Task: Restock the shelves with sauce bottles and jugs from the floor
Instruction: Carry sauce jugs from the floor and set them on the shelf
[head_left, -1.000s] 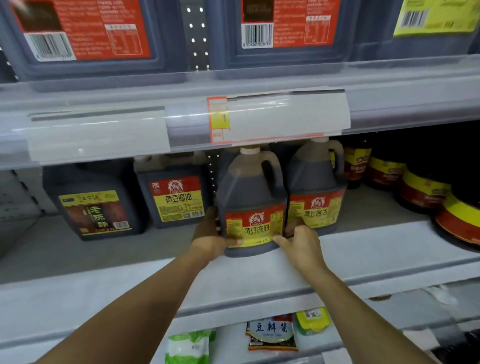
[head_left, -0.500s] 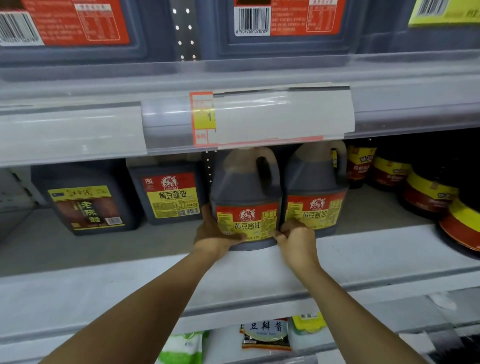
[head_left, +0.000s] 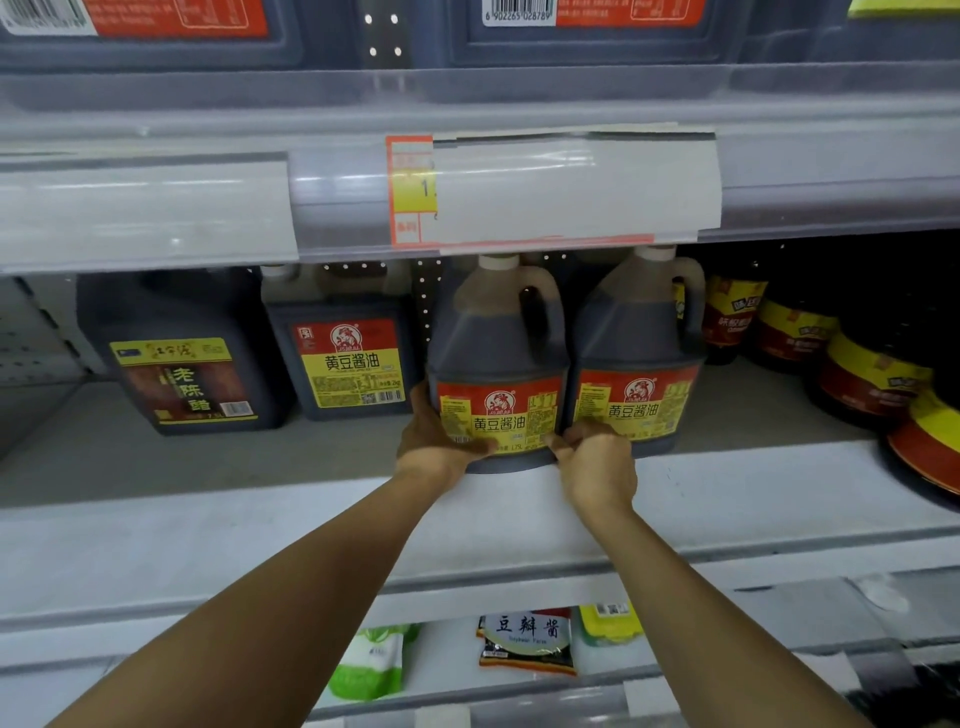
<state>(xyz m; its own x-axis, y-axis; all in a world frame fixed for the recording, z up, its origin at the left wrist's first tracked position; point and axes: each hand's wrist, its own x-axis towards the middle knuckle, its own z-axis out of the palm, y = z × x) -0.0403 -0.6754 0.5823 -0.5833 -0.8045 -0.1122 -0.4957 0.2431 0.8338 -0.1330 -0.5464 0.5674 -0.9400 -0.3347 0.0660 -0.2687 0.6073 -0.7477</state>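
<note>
Both arms reach up to the pale grey middle shelf (head_left: 727, 499), where a dark plastic soy sauce jug with a red-and-yellow label and white cap (head_left: 498, 364) stands upright near the front edge. The left hand (head_left: 434, 449) cups the jug's lower left corner, its fingers wrapped round that side and the thumb laid across the bottom of the label. The right hand (head_left: 597, 462) sits at the jug's lower right corner with its fingers (head_left: 576, 434) curled tight, pinching the edge where this jug meets its neighbour.

That neighbour, a matching dark jug with the same label (head_left: 639, 358), stands touching it on the right. Further back on the left are a squarer dark jug with a red-and-yellow label (head_left: 348, 358) and a dark jug with a brown-and-yellow label (head_left: 187, 358). A clear price-tag strip with an orange-and-yellow tag (head_left: 410, 189) fronts the shelf above.
</note>
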